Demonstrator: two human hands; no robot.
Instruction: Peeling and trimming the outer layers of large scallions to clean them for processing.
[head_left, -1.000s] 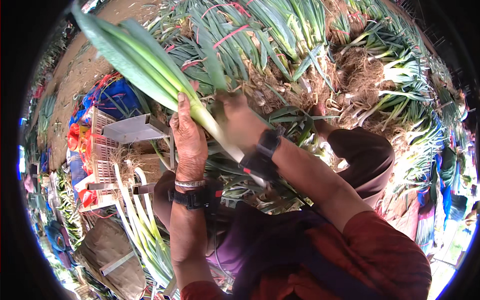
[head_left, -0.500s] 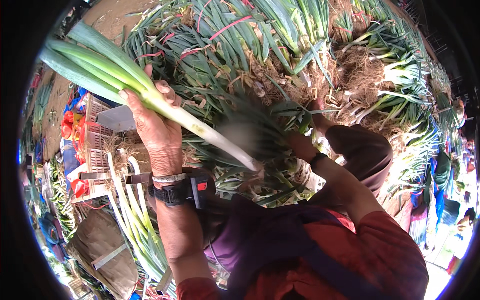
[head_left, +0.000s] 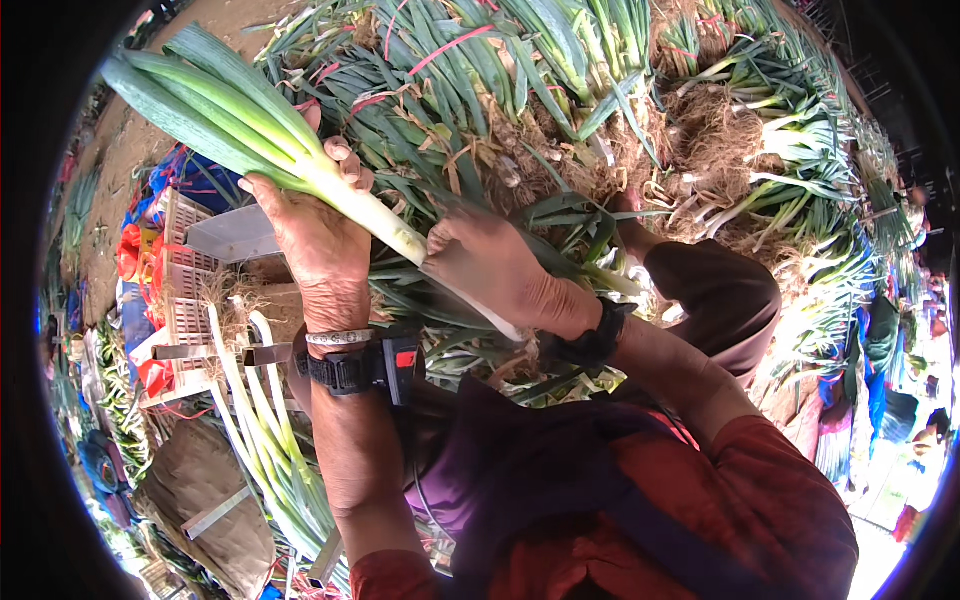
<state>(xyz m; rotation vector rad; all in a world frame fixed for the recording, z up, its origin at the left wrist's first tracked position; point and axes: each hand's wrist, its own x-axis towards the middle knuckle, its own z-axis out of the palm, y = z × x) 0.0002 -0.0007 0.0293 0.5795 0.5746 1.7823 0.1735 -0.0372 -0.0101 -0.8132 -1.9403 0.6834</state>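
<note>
A thick leek [head_left: 378, 217] slants across in front of me, its green leaves at the upper left and its white root end low in the middle. My left hand [head_left: 318, 245] is closed round it where the leaves meet the white shaft. My right hand [head_left: 490, 265] has its fingers curled in a pinch on the white shaft, lower down. Whether a loose layer lies between those fingers is hidden. Beyond both hands are bundled leeks [head_left: 440, 100], some tied with pink strips.
Trimmed leeks [head_left: 255, 425] rest across metal bars [head_left: 215, 515] at my left. A pale plastic crate [head_left: 190, 275] stands behind them, with a grey bin [head_left: 235, 232] next to it. More leeks [head_left: 800, 150] with tangled roots are heaped at the right, beyond my bent knee [head_left: 730, 300].
My right hand has come up and left from the loose leaves to grip the leek's white shaft. My left hand and the leek have shifted slightly to the right.
</note>
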